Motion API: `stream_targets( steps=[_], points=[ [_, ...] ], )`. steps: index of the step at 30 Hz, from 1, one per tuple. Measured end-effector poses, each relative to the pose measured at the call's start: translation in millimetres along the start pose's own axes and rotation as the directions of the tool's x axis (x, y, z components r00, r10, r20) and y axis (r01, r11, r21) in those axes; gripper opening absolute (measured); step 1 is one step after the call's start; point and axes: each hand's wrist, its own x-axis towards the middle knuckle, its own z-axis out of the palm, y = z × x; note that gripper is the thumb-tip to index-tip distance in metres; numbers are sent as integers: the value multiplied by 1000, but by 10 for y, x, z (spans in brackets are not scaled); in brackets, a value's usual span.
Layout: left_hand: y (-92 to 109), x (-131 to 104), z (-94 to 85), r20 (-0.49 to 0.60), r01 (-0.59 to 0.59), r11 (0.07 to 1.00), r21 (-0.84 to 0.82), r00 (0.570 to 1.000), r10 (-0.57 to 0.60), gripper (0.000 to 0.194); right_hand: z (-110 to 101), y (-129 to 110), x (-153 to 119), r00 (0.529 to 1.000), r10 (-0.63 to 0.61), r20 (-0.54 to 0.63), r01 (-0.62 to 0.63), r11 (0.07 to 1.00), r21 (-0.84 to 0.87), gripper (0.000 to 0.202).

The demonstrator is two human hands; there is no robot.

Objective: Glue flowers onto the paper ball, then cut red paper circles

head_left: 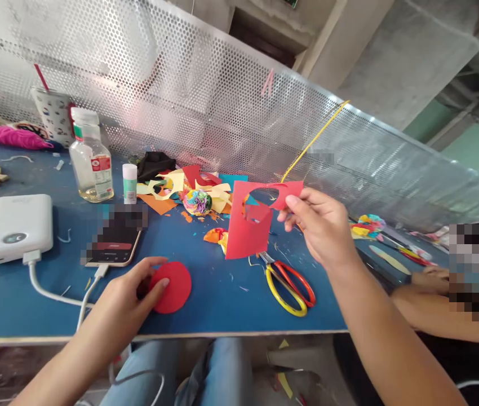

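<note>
Between the thumb and fingers of my left hand (140, 290) is a red paper circle (177, 287), held low over the blue tabletop near its front edge. My right hand (318, 223) pinches a red paper sheet (239, 234) by its upper right corner, raised above the table. A round hole is cut through that sheet. Below it lies a pair of scissors (288, 287) with one yellow and one red handle, blades partly hidden behind the paper. An orange and yellow piece (216, 237) shows just behind the sheet's left edge.
Paper scraps (167, 186) and a multicoloured paper ball (197, 201) lie at the back. A glue stick (129, 183), a glass bottle (91, 158), a phone (116, 234) and a cabled power bank (13, 228) stand left. Another person's arm (438, 313) rests at right.
</note>
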Motion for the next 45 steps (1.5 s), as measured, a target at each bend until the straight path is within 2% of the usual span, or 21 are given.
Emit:
stream_targets(
  steps=[2,3,5,7,8,10,12,17,21,24,26,29,31,36,38,39,41,43,45],
  points=[
    [104,-16,2,-124,-65,987,144,989,83,43,35,-78,-86,999,-31,-35,32,999,23,15],
    [176,-39,11,-205,-112,967,227,966,160,45,64,-113,-137,998,-39,-51,41,999,33,16],
    [363,-113,54,-329,-233,889,394,867,374,48,133,-177,-255,995,-40,-90,47,996,77,20],
    [581,-205,126,-337,-377,781,498,746,575,51,190,-248,-388,994,-18,-109,33,990,135,21],
    [686,-246,169,-293,-437,725,533,708,642,50,207,-291,-457,995,-5,-103,22,985,169,21],
    [852,-304,247,-201,-495,645,583,681,704,53,208,-390,-585,997,18,-71,-1,971,241,19],
    [939,-326,293,-153,-499,626,599,696,702,56,167,-493,-687,998,43,-42,-29,953,302,18],
    [956,-324,280,-169,-567,609,555,639,750,52,-2,-647,-801,991,136,-20,-112,882,458,18],
    [1017,-355,322,-166,-520,595,613,651,741,64,-48,-686,-820,975,222,-13,-180,821,542,19],
    [1075,-380,398,-177,-498,617,609,673,719,70,-30,-717,-833,952,301,44,-265,747,610,20],
    [1088,-392,436,-172,-508,628,590,680,712,66,-21,-735,-840,938,338,77,-307,708,636,20],
    [1076,-407,445,-167,-535,639,552,680,714,55,-26,-744,-851,936,339,95,-319,703,636,20],
    [1063,-414,427,-170,-561,640,525,668,725,50,-32,-739,-860,940,322,115,-321,716,620,19],
    [1019,-396,394,-238,-653,615,443,576,782,41,-2,-711,-901,954,251,165,-300,774,557,16],
    [971,-380,407,-301,-651,646,398,573,763,39,25,-688,-915,955,231,185,-295,793,533,16],
    [939,-375,419,-335,-643,684,345,596,730,38,40,-670,-919,951,231,203,-305,795,524,16],
    [865,-370,444,-389,-602,779,176,684,617,33,76,-613,-926,937,254,239,-344,789,508,17],
    [790,-373,467,-408,-519,855,4,780,475,26,120,-519,-945,924,278,263,-375,789,486,20],
    [725,-378,486,-422,-420,902,-95,838,346,22,175,-383,-999,932,249,264,-348,819,456,25]
  ],
)
